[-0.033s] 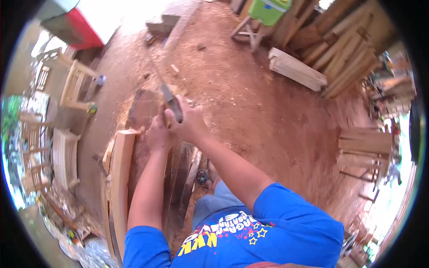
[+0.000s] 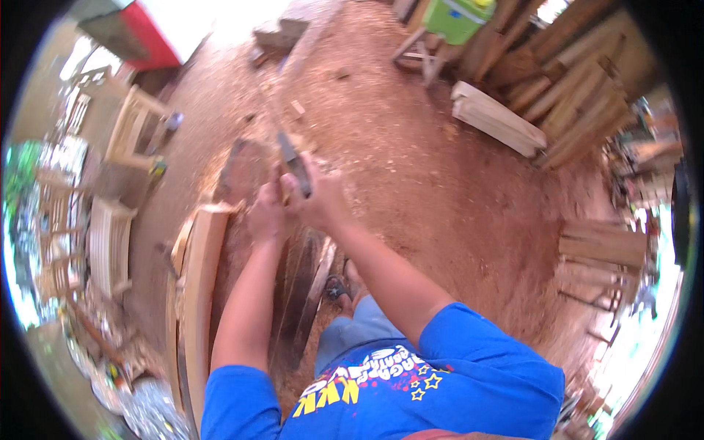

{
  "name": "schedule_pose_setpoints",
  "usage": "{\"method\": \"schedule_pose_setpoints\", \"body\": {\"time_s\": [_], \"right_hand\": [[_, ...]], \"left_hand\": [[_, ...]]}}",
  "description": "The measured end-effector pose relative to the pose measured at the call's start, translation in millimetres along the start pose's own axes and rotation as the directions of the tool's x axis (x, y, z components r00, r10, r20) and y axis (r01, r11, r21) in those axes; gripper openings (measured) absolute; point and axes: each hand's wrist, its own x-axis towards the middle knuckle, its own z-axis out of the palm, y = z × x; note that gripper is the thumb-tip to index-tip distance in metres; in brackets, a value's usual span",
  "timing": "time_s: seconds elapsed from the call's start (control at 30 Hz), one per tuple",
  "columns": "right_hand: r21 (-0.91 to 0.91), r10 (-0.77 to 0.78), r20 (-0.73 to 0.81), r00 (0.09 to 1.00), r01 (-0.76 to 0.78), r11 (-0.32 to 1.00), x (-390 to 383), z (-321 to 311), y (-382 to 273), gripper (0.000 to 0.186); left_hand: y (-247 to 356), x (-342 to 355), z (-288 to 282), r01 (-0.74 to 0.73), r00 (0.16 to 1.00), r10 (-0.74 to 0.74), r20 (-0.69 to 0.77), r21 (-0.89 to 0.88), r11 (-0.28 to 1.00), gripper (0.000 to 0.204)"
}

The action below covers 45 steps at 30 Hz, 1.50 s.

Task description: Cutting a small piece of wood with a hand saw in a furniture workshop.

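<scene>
At the middle of the frame, slightly left and above centre, the right hand is closed around a narrow dark tool, which points to the upper left; its far end is blurred. The left hand is just beside it, fingers curled in; whether it grips anything cannot be told. Near the hands lies a dark slab of wood, and a pale beam runs down the lower left.

The blue shirt at the lower centre carries slanting lettering in white and yellow, beside yellow-outlined stars. At the upper right, a green box bears a small blue patch, too blurred to read, near pale boards.
</scene>
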Motion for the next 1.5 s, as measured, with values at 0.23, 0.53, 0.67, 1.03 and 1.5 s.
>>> {"method": "schedule_pose_setpoints", "body": {"time_s": [0.23, 0.53, 0.67, 1.03, 1.5], "right_hand": [[-0.074, -0.373, -0.259, 0.891, 0.367, 0.927, 1.5, 21.4, 73.2, 0.054], [0.066, -0.190, -0.179, 0.965, 0.204, 0.977, -7.3, 2.2, 34.9, 0.037], [0.114, -0.061, -0.227, 0.972, 0.088, 0.990, -110.8, -5.8, 68.9, 0.042], [0.078, 0.121, -0.119, 0.985, -0.113, 0.991, -297.1, -59.5, 6.8, 0.055], [-0.077, -0.079, -0.160, 0.984, 0.067, 0.995, -125.2, -20.2, 24.6, 0.042]], "left_hand": [[-11.2, 1.1, 14.9, -0.040, 0.999, 0.040, -0.006, 0.080, 0.996, 0.079], [-1.3, -7.7, 0.6, -0.080, 0.997, 0.076, 0.032, 0.166, 0.983, 0.082], [-8.2, 7.9, 12.9, -0.066, 0.996, 0.053, 0.078, 0.172, 0.983, 0.090], [-27.9, 5.7, 9.3, -0.118, 0.993, 0.118, 0.013, 0.242, 0.963, 0.090], [-20.3, 13.3, 17.5, -0.114, 0.993, 0.116, 0.011, 0.292, 0.950, 0.089]]}}
